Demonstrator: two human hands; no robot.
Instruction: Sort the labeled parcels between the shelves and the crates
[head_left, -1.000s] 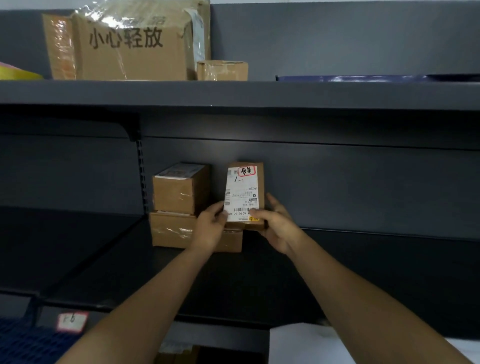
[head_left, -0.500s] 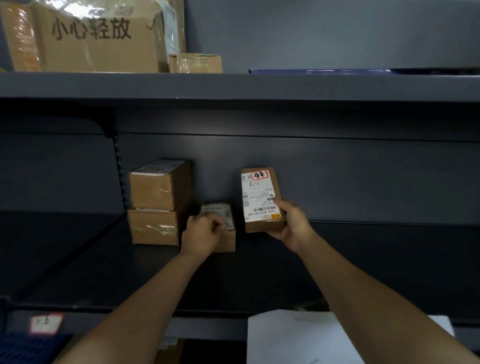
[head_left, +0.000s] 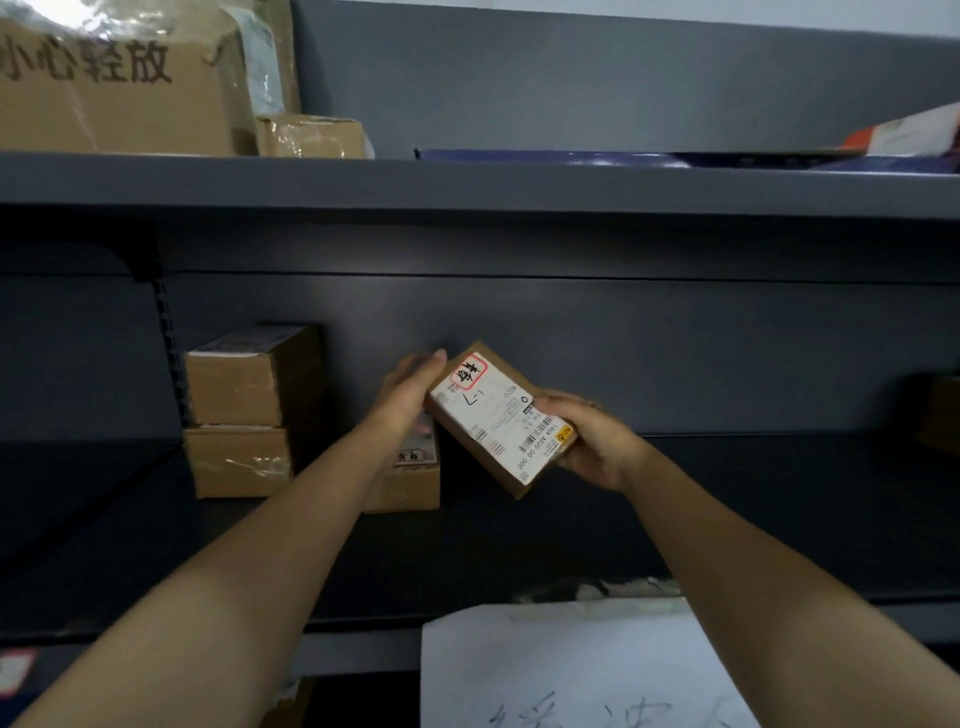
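Note:
A small brown parcel with a white label (head_left: 501, 418) is tilted in the air above the dark middle shelf (head_left: 727, 519). My right hand (head_left: 587, 441) grips its lower right end. My left hand (head_left: 410, 387) touches its upper left corner with flat fingers. Behind my left wrist a small labeled box (head_left: 410, 480) stands on the shelf, partly hidden. Two stacked brown boxes (head_left: 249, 410) stand at the left against the back panel.
The upper shelf (head_left: 467, 182) carries a large taped carton (head_left: 114, 78), a small box (head_left: 311, 136) and a flat blue item (head_left: 623, 158). A white handwritten sheet (head_left: 571, 670) hangs on the shelf's front edge. Another brown box (head_left: 943, 413) shows at far right.
The labeled parcel has tilted from upright to slanted and moved right. My left hand left the small box on the shelf and rose to the parcel's corner.

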